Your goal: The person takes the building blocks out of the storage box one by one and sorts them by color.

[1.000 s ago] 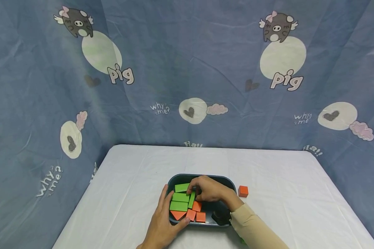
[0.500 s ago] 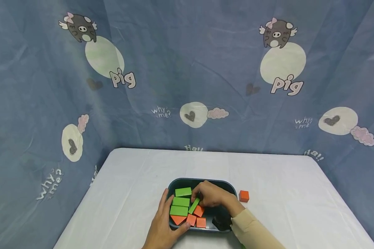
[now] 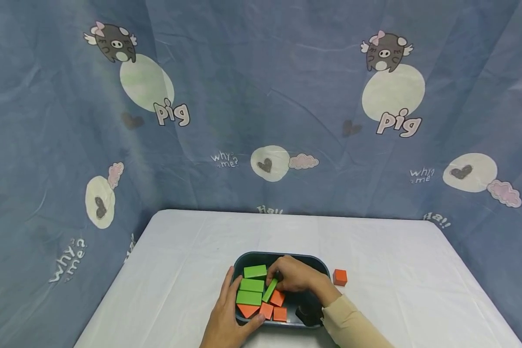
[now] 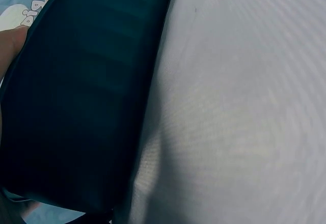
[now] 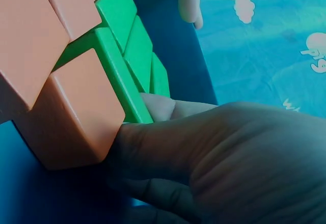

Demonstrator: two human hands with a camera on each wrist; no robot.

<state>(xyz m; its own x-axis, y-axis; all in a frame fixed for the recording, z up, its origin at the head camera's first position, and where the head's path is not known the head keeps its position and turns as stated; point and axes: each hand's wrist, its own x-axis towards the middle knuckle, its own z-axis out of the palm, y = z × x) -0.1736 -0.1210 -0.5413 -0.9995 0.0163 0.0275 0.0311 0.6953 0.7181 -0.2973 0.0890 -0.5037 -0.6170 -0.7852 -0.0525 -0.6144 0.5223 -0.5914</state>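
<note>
A dark teal tray (image 3: 315,263) sits near the table's front edge and holds several green and orange blocks. My left hand (image 3: 231,309) grips the tray's left front corner, thumb over the rim; the left wrist view shows only the tray's wall (image 4: 86,96) and white cloth (image 4: 239,107). My right hand (image 3: 276,280) reaches into the tray and pinches the far end of a thin green block (image 3: 269,290) that stands tilted on its edge. In the right wrist view, fingertips (image 5: 158,107) press that green block (image 5: 119,76) beside an orange block (image 5: 76,114).
One orange cube (image 3: 340,277) lies on the white tablecloth (image 3: 191,251) just right of the tray. A small black object (image 3: 305,314) sits at the tray's front right corner. Blue printed curtains close off the back and both sides.
My right hand has drawn back a little from the far green block and now holds the tilted thin one. The left hand keeps its hold on the tray.
</note>
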